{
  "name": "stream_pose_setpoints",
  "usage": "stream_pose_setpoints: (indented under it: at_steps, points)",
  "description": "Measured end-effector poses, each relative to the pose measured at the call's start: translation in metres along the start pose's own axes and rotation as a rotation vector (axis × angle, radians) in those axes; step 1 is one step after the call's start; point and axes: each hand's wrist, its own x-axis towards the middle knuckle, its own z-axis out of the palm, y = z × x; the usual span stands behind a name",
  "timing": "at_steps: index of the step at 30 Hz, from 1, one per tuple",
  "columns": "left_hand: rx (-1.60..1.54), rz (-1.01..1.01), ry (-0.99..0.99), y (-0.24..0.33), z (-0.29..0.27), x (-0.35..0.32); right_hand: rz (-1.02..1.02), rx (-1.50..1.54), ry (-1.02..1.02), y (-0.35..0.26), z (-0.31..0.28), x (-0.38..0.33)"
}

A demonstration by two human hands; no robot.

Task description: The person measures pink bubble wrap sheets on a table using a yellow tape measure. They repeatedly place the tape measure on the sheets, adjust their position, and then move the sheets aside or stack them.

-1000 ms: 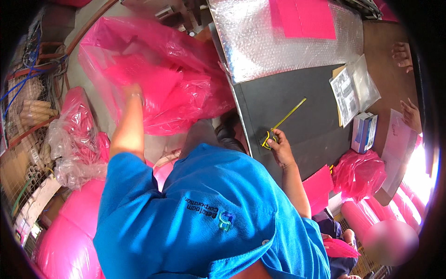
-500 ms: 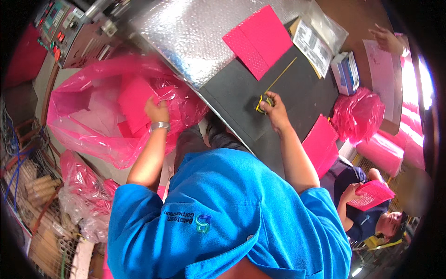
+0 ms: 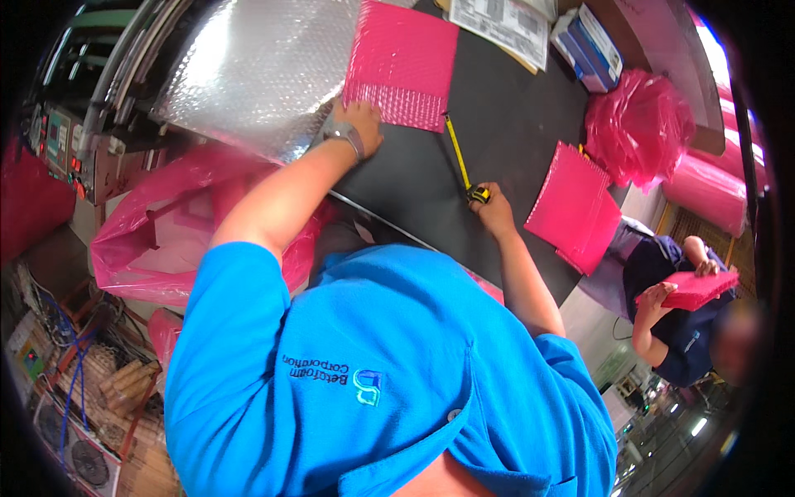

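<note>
My left hand point(image 3: 359, 128), with a metal-banded watch on its wrist, lies over the near left corner of a pink bubble-wrap pouch point(image 3: 406, 54), its fingers resting on the material. The pouch lies flat on the dark tabletop point(image 3: 414, 166). In my right hand point(image 3: 496, 211) is a yellow and black tape measure point(image 3: 478, 195), gripped by the case. Its yellow blade point(image 3: 456, 153) is pulled out, and the end reaches the pouch's near right corner. A second pile of pink bubble pouches point(image 3: 574, 207) lies to the right of that hand.
Silver bubble sheet point(image 3: 248, 66) covers the table's left. A large pink plastic bag point(image 3: 132, 257) stands open below it, beside a control box point(image 3: 62, 137). Papers point(image 3: 505, 29), a blue-white box point(image 3: 590, 48) and crumpled pink plastic point(image 3: 638, 128) lie right. A co-worker point(image 3: 675, 248) holds pink pouches.
My left hand has left the pink bag and come onto the pouch. The pouch is turned straighter. The tape measure's blade now lies at a different angle, its end by the pouch's corner.
</note>
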Motion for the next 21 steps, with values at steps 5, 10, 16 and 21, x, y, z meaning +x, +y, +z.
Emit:
stream_pose_setpoints:
  at_steps: [5,10,16,21]
  points:
    - [-0.345,0.186,0.28,0.043,0.038,0.002,-0.08,-0.068,0.11,0.035,-0.003,-0.001]
    - [-0.075,0.094,0.061,0.028,0.028,0.003,-0.118,-0.162,0.169,0.044,-0.006,0.001]
    - [0.007,0.108,0.147,0.048,0.037,0.001,-0.148,-0.328,0.292,0.045,-0.021,0.019]
    - [-0.003,0.132,0.046,0.063,0.032,0.004,-0.207,-0.405,0.27,0.038,-0.035,0.043]
